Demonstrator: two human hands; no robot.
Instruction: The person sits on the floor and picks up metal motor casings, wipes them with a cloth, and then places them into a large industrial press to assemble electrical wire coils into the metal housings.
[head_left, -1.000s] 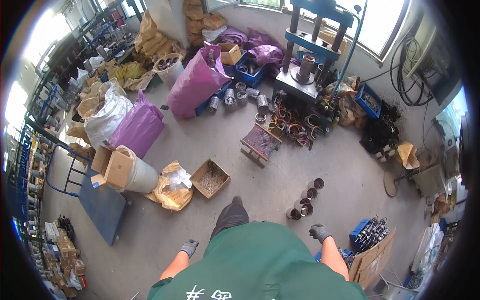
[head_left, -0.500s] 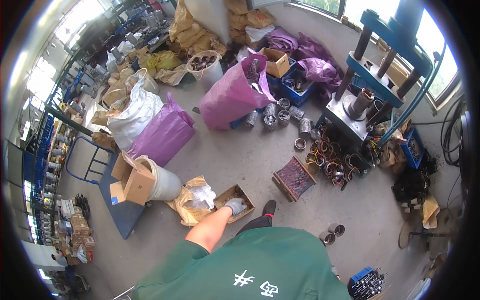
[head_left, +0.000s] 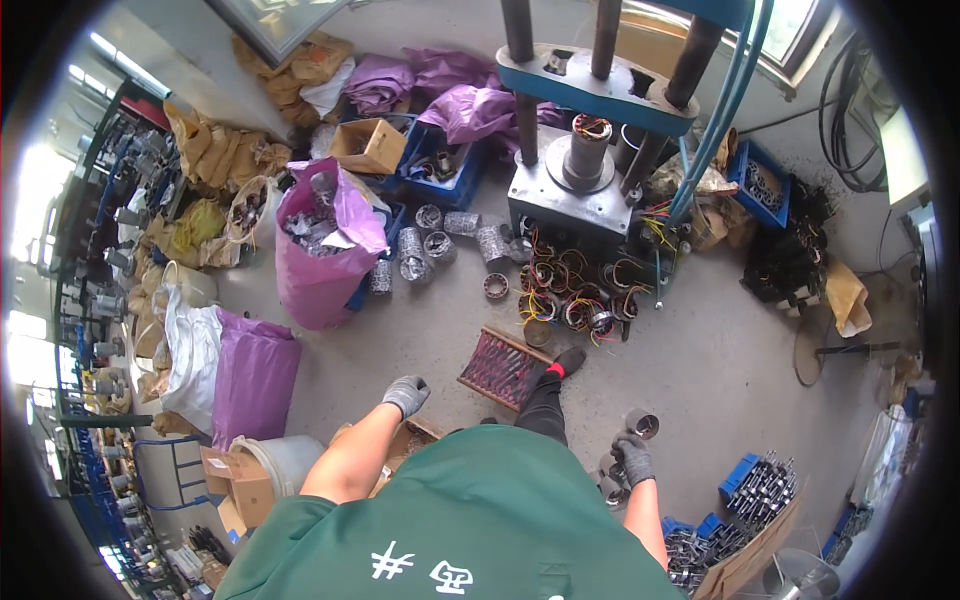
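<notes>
My right hand (head_left: pixel 633 461), in a grey work glove, is low at the right. Its fingers are curled at the rim of a short open metal cylinder (head_left: pixel 643 425) and appear to grip it. More metal cylinders (head_left: pixel 614 491) are partly hidden beside that hand. My left hand (head_left: pixel 407 396), gloved in grey too, is raised at the left with its fingers curled in. Whatever it may hold is hidden. Below it, a cardboard box (head_left: pixel 424 431) is mostly covered by my arm and green shirt. A slatted crate (head_left: pixel 503 367) with dark red rows lies ahead, beside my foot.
A blue press (head_left: pixel 562 185) stands ahead, with wound motor stators (head_left: pixel 575 295) and coloured wires at its base. Left of it are metal cylinders (head_left: pixel 437 248) and a full purple sack (head_left: pixel 318 255). A blue crate of shafts (head_left: pixel 757 490) is at the right. Cardboard boxes (head_left: pixel 240 482) stand left.
My left hand has come up out of the cardboard box. My right hand has come into view at the metal cylinders. The view has turned to the right.
</notes>
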